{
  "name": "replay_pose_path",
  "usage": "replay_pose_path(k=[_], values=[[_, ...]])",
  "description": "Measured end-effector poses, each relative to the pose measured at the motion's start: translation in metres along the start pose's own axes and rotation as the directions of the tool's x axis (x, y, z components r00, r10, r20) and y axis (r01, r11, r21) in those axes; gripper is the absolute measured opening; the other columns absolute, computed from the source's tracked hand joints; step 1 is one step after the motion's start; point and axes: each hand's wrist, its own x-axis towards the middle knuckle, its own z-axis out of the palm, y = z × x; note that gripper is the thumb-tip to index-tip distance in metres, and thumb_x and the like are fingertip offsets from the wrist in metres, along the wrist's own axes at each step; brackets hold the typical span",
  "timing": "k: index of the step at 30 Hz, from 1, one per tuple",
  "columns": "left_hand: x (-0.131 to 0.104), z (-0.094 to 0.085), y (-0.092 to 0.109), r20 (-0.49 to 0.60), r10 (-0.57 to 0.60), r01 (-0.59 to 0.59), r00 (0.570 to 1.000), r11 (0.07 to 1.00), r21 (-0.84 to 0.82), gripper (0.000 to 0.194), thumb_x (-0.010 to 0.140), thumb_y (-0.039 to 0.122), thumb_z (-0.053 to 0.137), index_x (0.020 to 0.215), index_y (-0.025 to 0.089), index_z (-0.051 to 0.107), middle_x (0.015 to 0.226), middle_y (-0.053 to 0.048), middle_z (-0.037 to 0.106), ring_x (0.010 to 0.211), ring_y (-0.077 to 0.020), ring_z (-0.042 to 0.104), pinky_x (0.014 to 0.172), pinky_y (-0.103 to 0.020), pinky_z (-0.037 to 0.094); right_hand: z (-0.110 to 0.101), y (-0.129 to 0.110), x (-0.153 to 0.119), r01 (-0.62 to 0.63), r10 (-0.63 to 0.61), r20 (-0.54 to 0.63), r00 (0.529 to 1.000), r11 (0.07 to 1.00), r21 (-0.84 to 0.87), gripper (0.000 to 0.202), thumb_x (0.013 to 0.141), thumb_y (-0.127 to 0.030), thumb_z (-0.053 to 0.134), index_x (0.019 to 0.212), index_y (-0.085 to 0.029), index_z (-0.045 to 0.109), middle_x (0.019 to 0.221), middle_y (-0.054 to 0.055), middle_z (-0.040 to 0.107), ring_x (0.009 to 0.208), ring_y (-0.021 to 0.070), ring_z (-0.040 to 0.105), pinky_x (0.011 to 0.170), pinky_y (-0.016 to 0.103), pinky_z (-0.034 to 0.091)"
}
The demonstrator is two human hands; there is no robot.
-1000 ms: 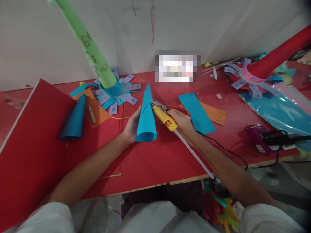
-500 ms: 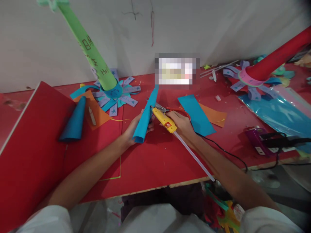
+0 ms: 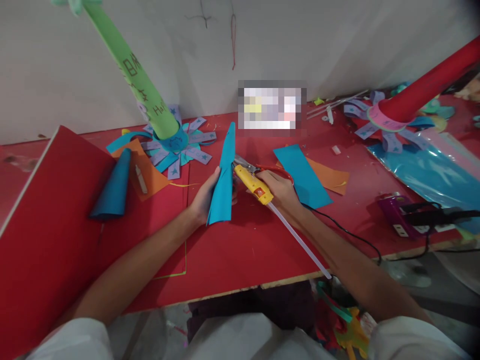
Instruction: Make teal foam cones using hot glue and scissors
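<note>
A blue sheet rolled into a narrow cone [image 3: 222,192] is in my left hand [image 3: 204,201], its point away from me and its wide end toward me. Part of that hand's fingers is hidden behind the cone. My right hand [image 3: 275,187] grips a yellow hot glue gun [image 3: 252,183], whose nozzle is at the cone's right side; I cannot tell if it touches. A long clear glue stick [image 3: 298,240] sticks out of the gun's back. Scissors with red handles [image 3: 277,172] lie just behind the right hand. Beside it are a flat blue piece [image 3: 304,177] and an orange piece [image 3: 330,177].
On the left stand a finished blue cone [image 3: 112,187] and a green column [image 3: 140,82] with a petalled base. A large red board [image 3: 52,210] leans there. On the right are a red column [image 3: 431,90], a purple power strip [image 3: 397,220] and a blue plastic packet [image 3: 408,165].
My left hand has turned the blue cone, so its tip has swung left and its wide end now shows a broader outer face. The glue gun has hardly moved.
</note>
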Motion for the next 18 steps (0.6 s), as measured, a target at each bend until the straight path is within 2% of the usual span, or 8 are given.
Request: replay_pose_path(k=[3, 9, 18], values=[[-0.0030, 0.0007, 0.0010, -0.013, 0.009, -0.009, 1.000, 1.000, 0.019, 0.048, 0.106, 0.054, 0.052, 0.092, 0.014, 0.073, 0.076, -0.008, 0.067, 0.052, -0.0139, 0.057, 0.053, -0.028, 0.051, 0.0008, -0.0005, 0.0007, 0.004, -0.003, -0.021, 1.000, 1.000, 0.029, 0.028, 0.105, -0.047, 0.060, 0.110, -0.022, 0.069, 0.104, 0.009, 0.078, 0.090, 0.0229, 0.073, 0.071, 0.030, 0.051], [-0.0022, 0.0051, -0.0009, 0.092, 0.088, -0.090, 0.992, 0.996, 0.016, 0.041, 0.107, 0.040, 0.049, 0.083, 0.013, 0.069, 0.073, -0.007, 0.060, 0.053, -0.0138, 0.056, 0.054, -0.027, 0.051, 0.0020, -0.0045, 0.0044, 0.040, -0.030, -0.066, 0.997, 0.988, 0.146, 0.039, 0.102, -0.062, 0.062, 0.099, -0.023, 0.064, 0.092, 0.007, 0.075, 0.086, 0.0229, 0.073, 0.071, 0.031, 0.054], [-0.0018, 0.0033, -0.0010, 0.124, 0.112, -0.117, 0.986, 0.992, 0.037, 0.036, 0.107, 0.036, 0.048, 0.084, 0.015, 0.066, 0.072, -0.005, 0.055, 0.054, -0.0133, 0.052, 0.055, -0.026, 0.051, -0.0007, -0.0076, 0.0058, 0.066, -0.048, -0.087, 0.995, 0.973, 0.222, 0.038, 0.099, -0.061, 0.067, 0.098, -0.024, 0.064, 0.090, 0.007, 0.074, 0.080, 0.0225, 0.070, 0.068, 0.033, 0.055]])
